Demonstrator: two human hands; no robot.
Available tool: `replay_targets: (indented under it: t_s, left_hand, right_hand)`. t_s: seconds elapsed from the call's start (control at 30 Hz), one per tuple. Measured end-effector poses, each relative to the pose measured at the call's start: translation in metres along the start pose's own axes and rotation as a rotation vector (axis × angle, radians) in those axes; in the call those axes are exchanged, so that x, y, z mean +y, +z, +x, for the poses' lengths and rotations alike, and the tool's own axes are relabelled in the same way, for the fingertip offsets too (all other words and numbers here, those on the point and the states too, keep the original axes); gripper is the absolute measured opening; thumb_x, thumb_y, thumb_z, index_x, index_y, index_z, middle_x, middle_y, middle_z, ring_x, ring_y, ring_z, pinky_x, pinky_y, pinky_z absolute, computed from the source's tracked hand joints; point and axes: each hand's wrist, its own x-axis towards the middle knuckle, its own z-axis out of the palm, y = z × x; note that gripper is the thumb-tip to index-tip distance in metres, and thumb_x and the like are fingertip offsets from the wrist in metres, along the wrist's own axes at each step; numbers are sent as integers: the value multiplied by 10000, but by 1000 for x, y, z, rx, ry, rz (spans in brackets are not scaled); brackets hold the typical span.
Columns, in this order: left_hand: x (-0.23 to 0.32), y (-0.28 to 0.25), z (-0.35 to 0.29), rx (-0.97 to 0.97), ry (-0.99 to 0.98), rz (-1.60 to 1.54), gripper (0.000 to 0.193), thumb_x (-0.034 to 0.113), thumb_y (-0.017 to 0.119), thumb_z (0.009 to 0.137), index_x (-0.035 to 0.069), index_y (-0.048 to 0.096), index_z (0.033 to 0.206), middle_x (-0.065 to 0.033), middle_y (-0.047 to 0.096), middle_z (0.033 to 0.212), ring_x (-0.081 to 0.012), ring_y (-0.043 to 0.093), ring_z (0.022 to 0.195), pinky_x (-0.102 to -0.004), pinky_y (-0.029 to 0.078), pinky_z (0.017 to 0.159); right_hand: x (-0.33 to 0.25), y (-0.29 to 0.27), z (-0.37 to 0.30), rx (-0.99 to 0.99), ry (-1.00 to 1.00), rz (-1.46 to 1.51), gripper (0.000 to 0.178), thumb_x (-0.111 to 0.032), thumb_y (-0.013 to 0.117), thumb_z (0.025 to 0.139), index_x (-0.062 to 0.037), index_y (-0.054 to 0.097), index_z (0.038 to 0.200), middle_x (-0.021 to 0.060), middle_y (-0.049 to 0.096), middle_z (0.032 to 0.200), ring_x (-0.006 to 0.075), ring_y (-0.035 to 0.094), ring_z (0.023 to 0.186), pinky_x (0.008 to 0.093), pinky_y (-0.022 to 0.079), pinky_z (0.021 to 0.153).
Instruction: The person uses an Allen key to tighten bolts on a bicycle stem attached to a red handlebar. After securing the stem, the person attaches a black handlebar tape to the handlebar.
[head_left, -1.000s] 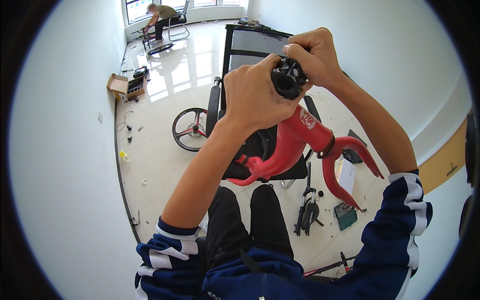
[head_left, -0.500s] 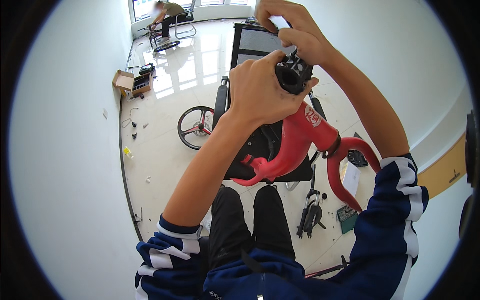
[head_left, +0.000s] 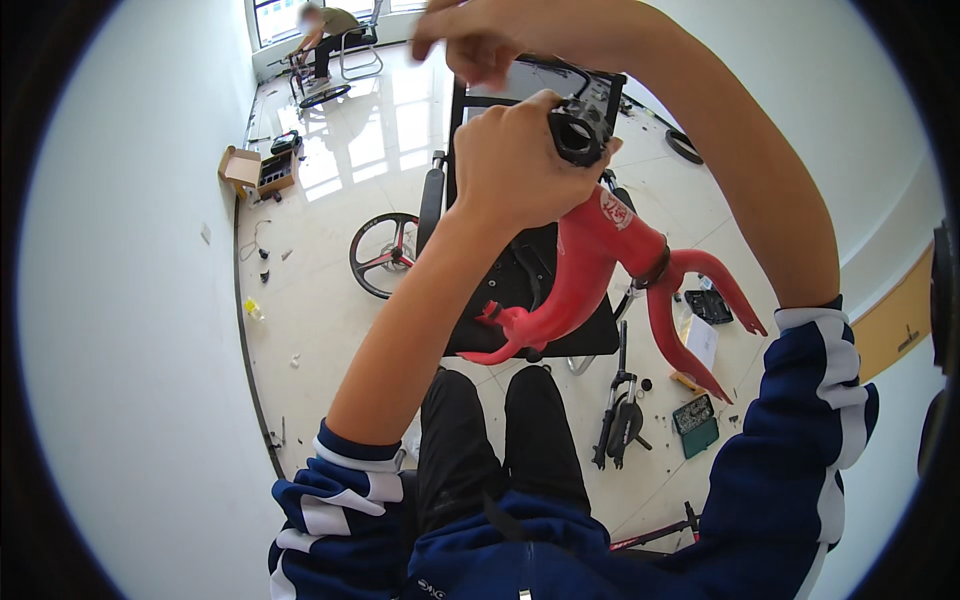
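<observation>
My left hand [head_left: 510, 165] is wrapped around the black handlebar stem [head_left: 578, 140], fitted at the top of a red bicycle frame [head_left: 575, 275] with a red fork [head_left: 672, 325]. A thin, bent black rod, resembling a hex key [head_left: 578, 76], rises from the far side of the stem. Beyond the stem, my right hand [head_left: 480, 45] is raised near the upper edge. Its fingers look apart, though smeared by motion, and nothing shows in them. The frame lies across a black chair [head_left: 590, 335] in front of my knees.
A three-spoke wheel [head_left: 385, 255] sits left of the chair. On the floor to the right lie a black suspension fork [head_left: 620, 420], a green tool case [head_left: 697, 440] and a black case [head_left: 708, 306]. Far left are an open carton [head_left: 240, 168] and a seated person [head_left: 330, 35] with a bicycle.
My right hand has left the stem and swung up and to the left, uncovering the bent rod. My left hand keeps its hold; the red frame has shifted slightly left.
</observation>
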Motion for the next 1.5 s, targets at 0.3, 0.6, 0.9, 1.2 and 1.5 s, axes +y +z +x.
replay_targets:
  t_s: [0.3,0.6,0.9,1.2,1.5]
  left_hand:
    - [-13,2,-4,121,177,-224,299,359,773,717,82,666,753,-56,665,623,-263,644,557,-356,504,540]
    - [3,19,3,56,127,-231,207,298,737,676,123,627,672,-68,645,605,-316,639,563,-386,489,518]
    - [10,18,9,-10,6,-43,442,475,781,711,49,684,776,-120,635,564,-335,651,558,-407,517,555]
    - [7,17,4,-34,-2,-30,479,503,782,724,36,683,773,-102,633,554,-308,655,543,-382,514,551]
    - [10,18,1,-45,-9,-58,466,494,789,718,44,678,765,-97,635,553,-309,650,530,-388,505,535]
  right_hand:
    - [-11,48,-63,139,-553,-578,253,-212,707,832,-47,586,685,78,557,579,240,547,488,315,424,483]
    - [63,11,-78,322,-600,-560,259,-173,647,899,-39,582,686,89,505,561,224,464,464,313,386,459]
    - [41,-31,-75,282,-111,589,497,-386,534,1029,-95,460,633,-6,374,533,110,385,482,281,313,469]
    - [31,-17,-65,327,222,736,460,-445,431,1075,-181,333,711,-69,268,616,75,227,501,252,219,415]
    - [35,-26,-52,164,360,845,451,-406,385,1092,-180,330,705,-79,246,607,49,199,478,211,175,368]
